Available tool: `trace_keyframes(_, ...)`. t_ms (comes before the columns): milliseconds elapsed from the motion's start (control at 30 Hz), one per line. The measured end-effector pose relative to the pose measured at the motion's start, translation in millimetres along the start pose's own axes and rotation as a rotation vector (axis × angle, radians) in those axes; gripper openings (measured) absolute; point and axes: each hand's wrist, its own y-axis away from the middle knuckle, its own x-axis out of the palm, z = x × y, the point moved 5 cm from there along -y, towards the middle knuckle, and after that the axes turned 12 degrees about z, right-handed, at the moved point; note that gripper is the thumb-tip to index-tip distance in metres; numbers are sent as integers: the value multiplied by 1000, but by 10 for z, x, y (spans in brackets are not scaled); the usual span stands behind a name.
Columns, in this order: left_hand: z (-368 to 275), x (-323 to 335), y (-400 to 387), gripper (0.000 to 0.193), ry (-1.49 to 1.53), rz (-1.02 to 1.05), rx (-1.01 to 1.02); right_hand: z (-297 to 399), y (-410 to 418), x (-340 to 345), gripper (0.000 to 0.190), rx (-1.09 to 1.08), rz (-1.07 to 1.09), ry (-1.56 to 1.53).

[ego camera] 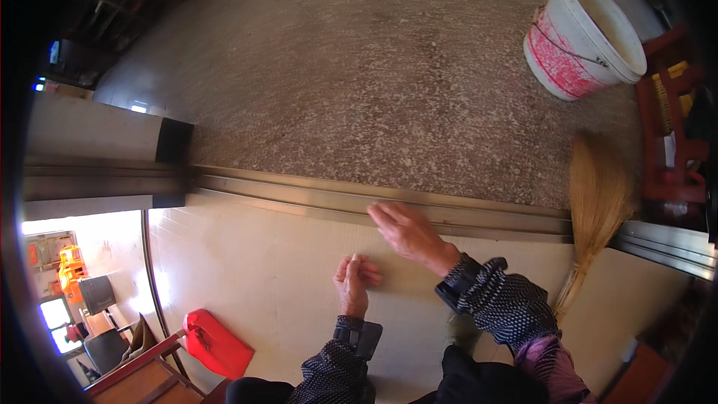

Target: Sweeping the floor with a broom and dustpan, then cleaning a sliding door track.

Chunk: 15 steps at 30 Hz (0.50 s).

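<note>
My left hand [354, 283] is held palm up with curled fingers above the pale floor; whether something small lies between thumb and finger I cannot tell. My right hand [412, 235], slightly blurred, reaches across the edge of a metal door track [314, 196] with its fingers close together, and no object shows in it. To the right of that hand, a straw broom [597, 185] lies across the track, bristles on the speckled stone floor [392, 95]. A white and red plastic bucket [572, 45] with a wire handle stands beyond the broom.
A red bag [219, 345] hangs or lies by a wooden chair [143, 373] at lower left. Red crates or shelving [667, 123] line the right side. A white panel with a dark end [101, 129] stands at the track's left. Orange stools [70, 272] appear farther off.
</note>
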Motion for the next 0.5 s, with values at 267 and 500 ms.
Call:
trace_keyframes(267,-20,22,21,24,-33,36,29,232,-878,608,39,-167,115,-12)
trace_keyframes(500,-54,95,-2,24,-22,18,-15,-63,-611,546,11,92,103,92)
